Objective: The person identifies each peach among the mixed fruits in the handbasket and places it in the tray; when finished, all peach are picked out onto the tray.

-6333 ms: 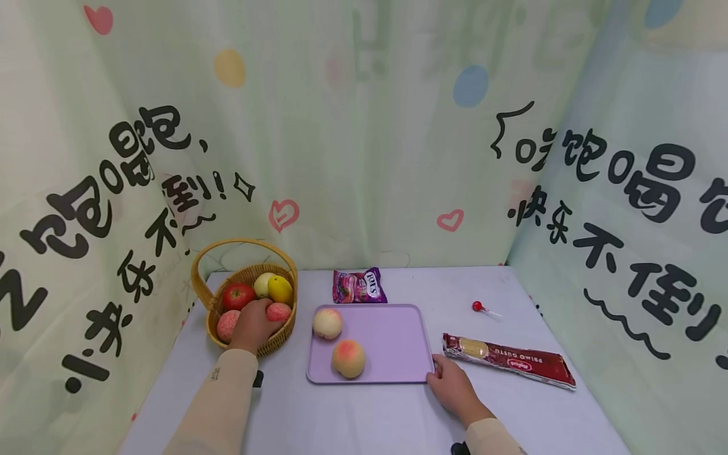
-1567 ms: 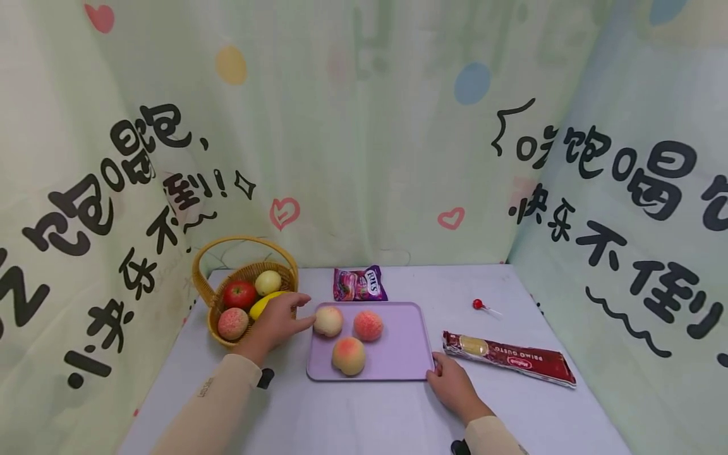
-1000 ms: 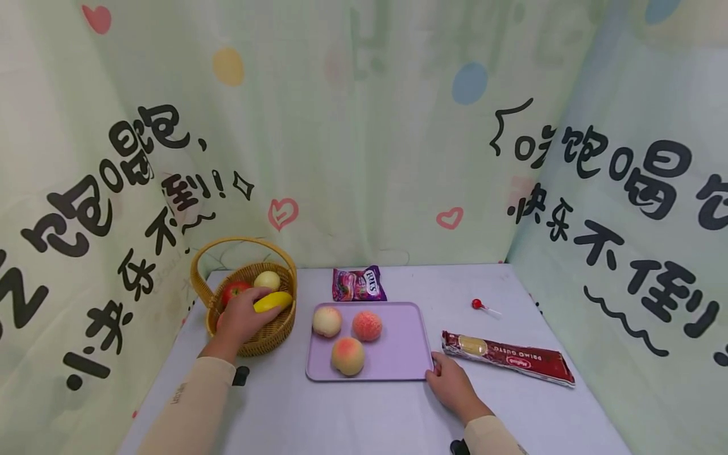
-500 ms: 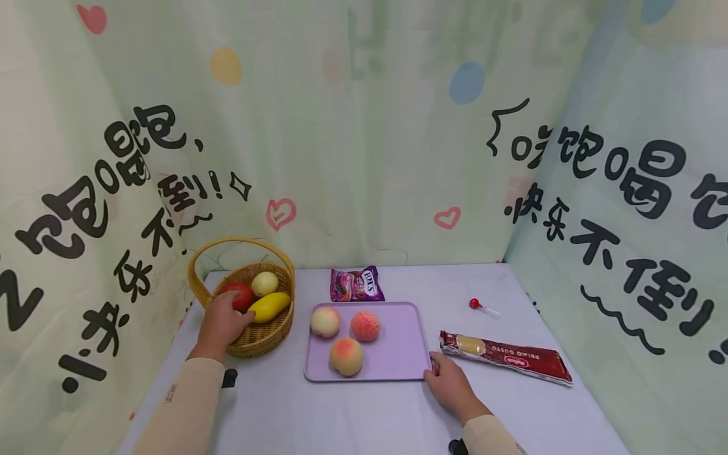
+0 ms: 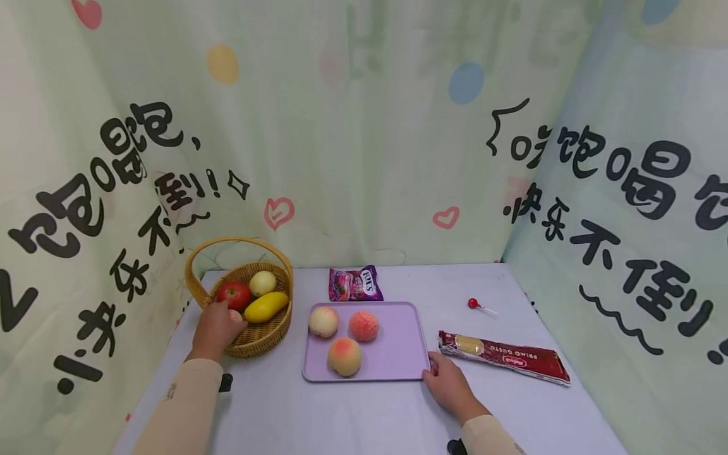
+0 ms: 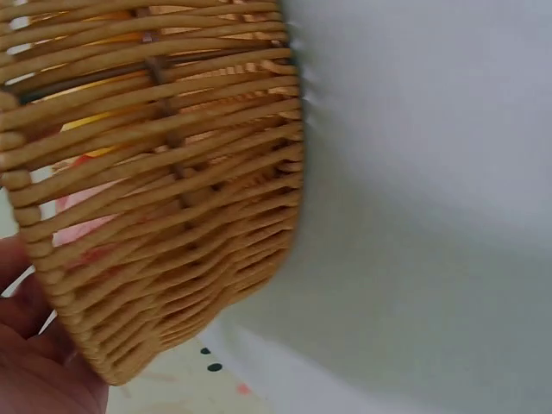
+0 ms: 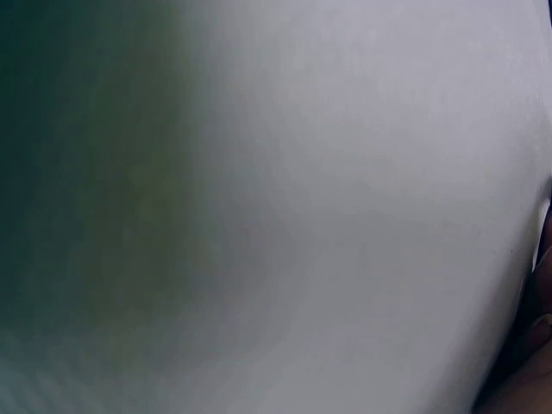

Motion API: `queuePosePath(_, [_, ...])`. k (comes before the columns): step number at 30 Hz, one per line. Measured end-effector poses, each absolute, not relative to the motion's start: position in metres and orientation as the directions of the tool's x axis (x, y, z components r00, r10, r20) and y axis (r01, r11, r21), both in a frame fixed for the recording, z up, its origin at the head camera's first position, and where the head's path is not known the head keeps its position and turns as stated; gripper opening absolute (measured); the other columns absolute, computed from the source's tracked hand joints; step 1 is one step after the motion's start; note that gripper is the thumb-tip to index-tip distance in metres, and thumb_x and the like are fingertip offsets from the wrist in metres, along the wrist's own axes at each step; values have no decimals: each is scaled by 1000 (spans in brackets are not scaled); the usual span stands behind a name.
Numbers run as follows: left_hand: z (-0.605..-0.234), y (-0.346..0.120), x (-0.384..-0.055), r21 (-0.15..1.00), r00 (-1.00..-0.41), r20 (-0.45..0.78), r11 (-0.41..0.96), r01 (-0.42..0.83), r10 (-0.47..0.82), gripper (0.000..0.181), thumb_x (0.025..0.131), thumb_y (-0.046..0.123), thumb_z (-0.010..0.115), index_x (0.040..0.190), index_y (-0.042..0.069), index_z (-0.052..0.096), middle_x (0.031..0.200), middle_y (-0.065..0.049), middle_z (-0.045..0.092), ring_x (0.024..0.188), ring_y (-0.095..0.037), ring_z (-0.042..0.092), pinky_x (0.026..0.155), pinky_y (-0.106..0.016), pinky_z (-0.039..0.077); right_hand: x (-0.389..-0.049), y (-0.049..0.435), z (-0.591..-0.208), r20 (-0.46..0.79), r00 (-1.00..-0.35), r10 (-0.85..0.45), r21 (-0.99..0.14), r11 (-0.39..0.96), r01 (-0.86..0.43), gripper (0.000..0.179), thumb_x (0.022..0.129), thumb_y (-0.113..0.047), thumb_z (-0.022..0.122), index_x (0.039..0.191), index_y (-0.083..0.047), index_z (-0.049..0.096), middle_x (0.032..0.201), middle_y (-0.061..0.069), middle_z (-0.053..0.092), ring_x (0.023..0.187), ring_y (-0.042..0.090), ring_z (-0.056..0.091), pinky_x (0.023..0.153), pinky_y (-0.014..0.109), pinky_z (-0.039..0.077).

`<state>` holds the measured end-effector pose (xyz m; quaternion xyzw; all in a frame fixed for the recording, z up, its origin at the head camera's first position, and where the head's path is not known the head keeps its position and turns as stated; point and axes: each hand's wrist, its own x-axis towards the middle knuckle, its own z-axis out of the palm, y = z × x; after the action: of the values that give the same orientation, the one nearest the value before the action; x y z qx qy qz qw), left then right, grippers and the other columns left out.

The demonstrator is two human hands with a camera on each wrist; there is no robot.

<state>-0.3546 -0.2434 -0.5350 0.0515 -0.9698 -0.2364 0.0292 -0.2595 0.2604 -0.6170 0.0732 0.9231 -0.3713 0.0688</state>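
My left hand point(image 5: 215, 330) reaches over the near left rim of a wicker basket point(image 5: 258, 344), its fingers curled round a pinkish peach point(image 5: 234, 315) that it mostly covers. In the left wrist view, pink shows through the weave beside the fingers point(image 6: 26, 302). Also in the basket are a red apple point(image 5: 234, 295), a pale round fruit point(image 5: 263, 284) and a long yellow fruit point(image 5: 266, 308). My right hand point(image 5: 449, 384) pinches the near right corner of a lilac tray point(image 5: 398, 347). On the tray sit a whitish peach point(image 5: 323, 321), a yellow-orange peach point(image 5: 344, 356) and a pink-red peach point(image 5: 364, 325).
A purple candy bag point(image 5: 355, 284) lies behind the tray. To the right are a red lollipop point(image 5: 473, 303) and a long dark red packet point(image 5: 506, 357). The basket's tall handle point(image 5: 244, 239) arches over the fruit. Printed cloth walls enclose the white table point(image 5: 318, 417).
The pink-red peach has gone from basket to tray. My left hand has returned to the basket and shifted to its near left side. The yellow fruit now lies lower. My right hand stays put.
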Motion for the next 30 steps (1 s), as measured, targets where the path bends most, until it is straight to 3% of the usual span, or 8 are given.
queuePosePath(12, [-543,-244,-358,427,-995,32,902,-68,-90,69,81,18,82,134,-14,53,132,-36,55,119,-52,51,108,-65,43,-259,260,-615,-174,-981,82,-680,710,180,57,95,-17,65,144,9,51,82,5,51,74,18,47,61,31,40])
queuePosePath(20, [-551,-245,-360,363,-991,104,931,-41,-84,39,94,10,58,122,-17,59,118,-36,59,108,-48,53,108,-62,44,-260,260,-615,-176,-980,89,-678,712,186,57,94,-16,66,144,8,51,82,5,52,75,18,48,65,32,41])
queuePosePath(30, [-554,-248,-361,383,-990,121,923,-25,-77,35,86,8,69,113,-15,63,108,-32,62,101,-46,52,101,-61,47,-262,261,-620,-172,-981,91,-674,715,184,57,94,-16,64,144,8,51,82,4,53,75,17,48,65,31,40])
